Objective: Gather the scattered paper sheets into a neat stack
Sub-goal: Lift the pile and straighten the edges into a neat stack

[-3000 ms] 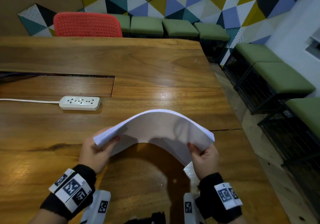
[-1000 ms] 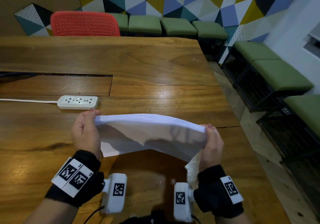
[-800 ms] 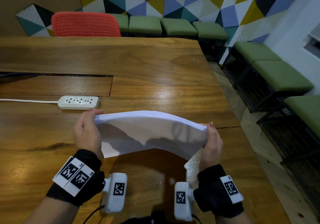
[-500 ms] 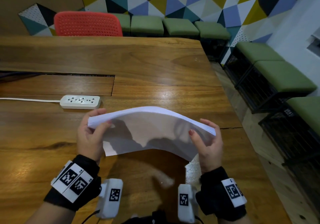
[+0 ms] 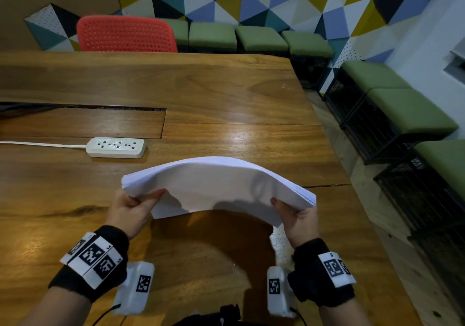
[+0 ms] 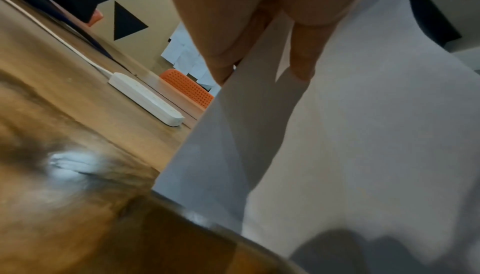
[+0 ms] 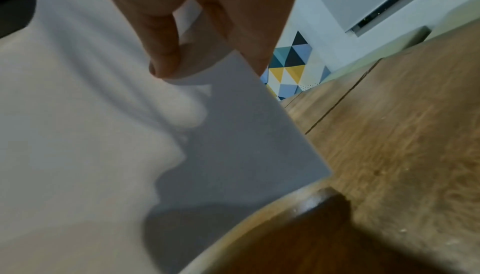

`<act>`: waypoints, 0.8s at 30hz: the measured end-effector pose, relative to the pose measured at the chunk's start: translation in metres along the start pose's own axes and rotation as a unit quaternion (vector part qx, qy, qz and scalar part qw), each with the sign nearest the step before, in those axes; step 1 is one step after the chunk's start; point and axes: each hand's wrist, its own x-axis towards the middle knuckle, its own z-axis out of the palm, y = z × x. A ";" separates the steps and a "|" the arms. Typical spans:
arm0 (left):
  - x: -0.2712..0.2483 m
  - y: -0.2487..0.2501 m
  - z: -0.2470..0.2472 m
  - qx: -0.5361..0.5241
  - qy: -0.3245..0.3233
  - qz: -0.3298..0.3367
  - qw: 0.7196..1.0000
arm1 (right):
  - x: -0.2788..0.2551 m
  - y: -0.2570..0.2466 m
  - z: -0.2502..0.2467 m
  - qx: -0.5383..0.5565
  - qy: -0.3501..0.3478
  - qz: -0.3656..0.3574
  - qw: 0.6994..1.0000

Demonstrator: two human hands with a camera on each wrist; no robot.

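Observation:
A thick stack of white paper sheets arches upward above the wooden table, held at both short ends. My left hand pinches the left end, thumb under the sheets. My right hand pinches the right end the same way. In the left wrist view the stack fills the right side, with the fingers lying against its near face. The right wrist view has the stack on the left and the thumb pressed on it. The stack's lower edge hangs near the tabletop.
A white power strip with its cord lies on the table behind and left of the stack, beside a recessed panel. A red chair stands at the far edge. Green stools line the floor to the right.
The stack has bowed up again into a higher arch. Both hands have dropped lower and turned from gripping over the top edge to pinching the ends from below.

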 end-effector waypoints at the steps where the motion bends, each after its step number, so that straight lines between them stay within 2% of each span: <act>1: -0.001 -0.002 0.000 0.006 -0.002 -0.007 1.000 | 0.000 0.003 0.001 -0.011 0.004 0.002 1.000; 5: -0.005 -0.004 0.002 0.041 -0.009 -0.023 0.999 | -0.003 0.003 0.004 -0.014 0.010 0.015 1.000; 10: -0.001 0.001 0.000 0.038 -0.014 0.010 0.999 | -0.003 -0.025 0.011 -0.045 0.025 -0.051 0.997; 12: 0.000 -0.001 0.001 -0.012 -0.001 -0.022 1.000 | 0.000 -0.036 0.013 -0.037 0.051 -0.071 0.995; 14: -0.004 -0.001 0.006 -0.085 0.016 -0.075 0.993 | 0.003 -0.046 0.014 -0.055 0.113 -0.074 0.989; 16: -0.010 -0.001 0.013 -0.186 0.006 -0.092 0.978 | 0.002 -0.050 0.016 -0.052 0.156 -0.046 0.985; 18: -0.013 -0.005 0.018 -0.281 -0.013 -0.101 0.954 | -0.001 -0.046 0.023 0.092 0.103 0.052 0.989; 20: -0.016 -0.008 0.022 -0.336 -0.033 -0.112 0.935 | -0.006 -0.041 0.028 0.283 -0.012 0.143 0.948; 21: -0.016 -0.011 0.024 -0.339 -0.041 -0.115 0.933 | -0.007 -0.040 0.031 0.342 -0.057 0.156 0.925; 22: -0.016 -0.012 0.025 -0.337 -0.048 -0.120 0.932 | -0.005 -0.039 0.032 0.357 -0.084 0.152 0.918; 24: -0.012 -0.012 0.020 -0.329 -0.050 -0.134 0.933 | -0.005 -0.047 0.031 0.329 -0.114 0.107 0.931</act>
